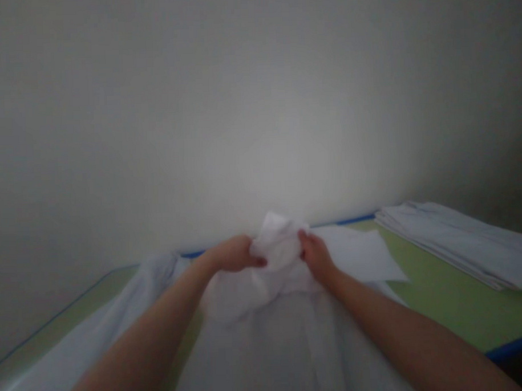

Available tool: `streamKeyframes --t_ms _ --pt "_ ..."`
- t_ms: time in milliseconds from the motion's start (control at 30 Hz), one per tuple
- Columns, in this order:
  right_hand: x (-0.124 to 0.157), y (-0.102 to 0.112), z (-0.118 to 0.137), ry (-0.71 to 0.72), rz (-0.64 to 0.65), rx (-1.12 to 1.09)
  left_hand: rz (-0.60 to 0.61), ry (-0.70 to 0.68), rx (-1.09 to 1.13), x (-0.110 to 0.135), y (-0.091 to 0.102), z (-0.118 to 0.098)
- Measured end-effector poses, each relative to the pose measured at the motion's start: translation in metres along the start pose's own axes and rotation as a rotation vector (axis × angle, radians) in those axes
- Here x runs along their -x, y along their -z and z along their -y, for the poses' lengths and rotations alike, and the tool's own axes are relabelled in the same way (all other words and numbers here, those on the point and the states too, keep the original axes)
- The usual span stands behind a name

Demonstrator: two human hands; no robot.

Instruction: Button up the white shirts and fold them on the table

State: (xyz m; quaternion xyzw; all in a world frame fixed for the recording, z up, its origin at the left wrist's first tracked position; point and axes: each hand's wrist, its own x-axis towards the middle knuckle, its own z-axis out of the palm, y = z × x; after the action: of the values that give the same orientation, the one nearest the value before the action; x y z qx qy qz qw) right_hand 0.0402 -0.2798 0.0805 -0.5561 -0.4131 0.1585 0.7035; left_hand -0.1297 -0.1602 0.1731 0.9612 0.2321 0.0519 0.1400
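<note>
A white cloth [286, 308] lies spread over the green table [444, 292] in front of me and runs up to the wall. Both arms reach forward. My left hand [235, 254] is closed on a bunched-up part of the cloth at its far end. My right hand [317, 255] grips the same bunch from the right, fingers curled into the fabric. The bunch [279, 240] stands raised between the two hands. The picture is dim and a little blurred.
A stack of folded white cloths [459, 243] lies at the right on the table. A flat white sheet [361, 255] lies just right of my right hand. A plain wall stands close behind. The table has a blue edge [512, 346].
</note>
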Motion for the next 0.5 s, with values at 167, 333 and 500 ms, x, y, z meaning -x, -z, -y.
streamKeyframes --t_ms 167,333,500 --pt "-0.001 0.004 0.007 -0.013 0.028 0.058 -0.402 0.022 -0.035 -0.015 -0.013 0.012" --pt "-0.004 0.003 0.0 0.012 0.061 -0.013 -0.5 -0.079 0.13 -0.017 -0.03 -0.006" --pt "0.002 0.001 -0.003 0.009 0.219 -0.231 -0.255 -0.211 0.562 -0.015 -0.045 -0.027"
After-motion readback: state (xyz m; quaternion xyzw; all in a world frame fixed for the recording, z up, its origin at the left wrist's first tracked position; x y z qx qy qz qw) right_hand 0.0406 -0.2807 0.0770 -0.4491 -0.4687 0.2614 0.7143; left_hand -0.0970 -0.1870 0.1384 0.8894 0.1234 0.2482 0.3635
